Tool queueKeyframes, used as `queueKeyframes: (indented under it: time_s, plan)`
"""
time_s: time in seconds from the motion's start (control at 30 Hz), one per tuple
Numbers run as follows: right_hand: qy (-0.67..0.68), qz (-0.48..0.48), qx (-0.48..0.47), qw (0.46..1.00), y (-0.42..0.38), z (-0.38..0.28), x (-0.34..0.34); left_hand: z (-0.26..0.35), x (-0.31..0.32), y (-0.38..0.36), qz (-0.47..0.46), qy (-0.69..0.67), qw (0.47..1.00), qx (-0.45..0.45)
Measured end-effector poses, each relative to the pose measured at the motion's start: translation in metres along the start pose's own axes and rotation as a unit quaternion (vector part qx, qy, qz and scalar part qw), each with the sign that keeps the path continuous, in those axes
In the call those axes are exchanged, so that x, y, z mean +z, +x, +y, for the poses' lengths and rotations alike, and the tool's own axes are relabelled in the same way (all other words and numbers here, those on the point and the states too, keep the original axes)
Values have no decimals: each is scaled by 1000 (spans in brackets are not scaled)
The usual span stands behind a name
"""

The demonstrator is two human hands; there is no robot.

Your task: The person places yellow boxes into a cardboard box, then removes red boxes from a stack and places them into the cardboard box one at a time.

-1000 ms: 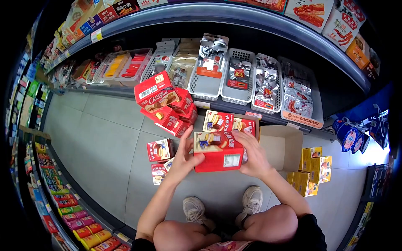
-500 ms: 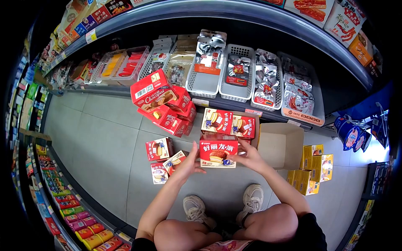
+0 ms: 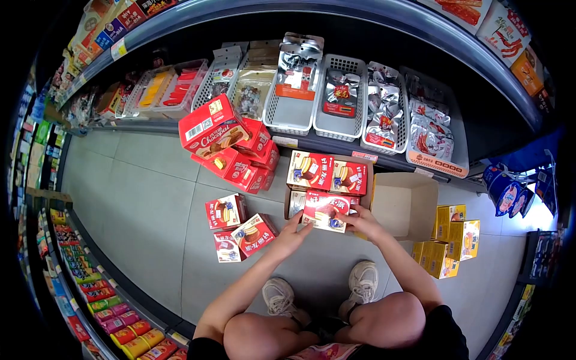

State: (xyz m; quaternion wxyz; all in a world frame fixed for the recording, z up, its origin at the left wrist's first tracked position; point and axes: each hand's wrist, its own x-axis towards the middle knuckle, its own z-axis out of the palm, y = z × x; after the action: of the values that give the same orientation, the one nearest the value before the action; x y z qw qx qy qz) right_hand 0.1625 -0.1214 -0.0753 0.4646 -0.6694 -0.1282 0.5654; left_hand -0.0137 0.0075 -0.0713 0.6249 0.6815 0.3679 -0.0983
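A red and cream box of pies (image 3: 327,211) sits in the near part of an open carton (image 3: 287,207), tilted a little. My left hand (image 3: 291,237) grips its near left side with the fingertips. At the near right corner, my right hand (image 3: 363,224) has its thumb on the front and fingers on the side. Behind it in the carton stand more red pie boxes (image 3: 310,171). A paler box face (image 3: 296,203) shows just left of the held box. How deep the held box reaches into the carton is hidden.
Red Chocopai boxes (image 3: 216,129) are stacked by the shelf. Several loose pie boxes (image 3: 255,234) lie on the floor (image 3: 150,222) to the left. An open brown carton (image 3: 405,207) and yellow boxes (image 3: 447,240) stand to the right. White baskets (image 3: 339,135) of snack packs line the low shelf.
Both hands have moved the pie box forward and slightly right, from in front of the carton into its near part. The box has tipped, and more of the loose boxes at left shows.
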Motion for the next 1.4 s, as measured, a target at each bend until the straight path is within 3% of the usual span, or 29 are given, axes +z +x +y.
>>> queueKeyframes:
  time_s: [0.07,0.17,0.37,0.5,0.8,1.07,1.4]
  plan:
    - [-2,7,5,1000,3,2,-1,-13,9,9,32,-78,996,39]
    - [1,3,14,1000,10,8,-6,-18,14,15,36,-50,996,57]
    - [1,1,13,1000,11,-8,1,13,8,4,33,-121,991,37]
    - [-12,7,33,999,20,-5,4,-3,8,15,44,-149,988,21]
    - [16,-47,2,999,45,13,5,-20,9,26,92,-124,988,23]
    - [-18,-69,-34,997,72,42,12,-19,4,23,112,-22,993,7]
    - [-60,-39,38,997,70,29,25,-17,6,13,105,93,990,17]
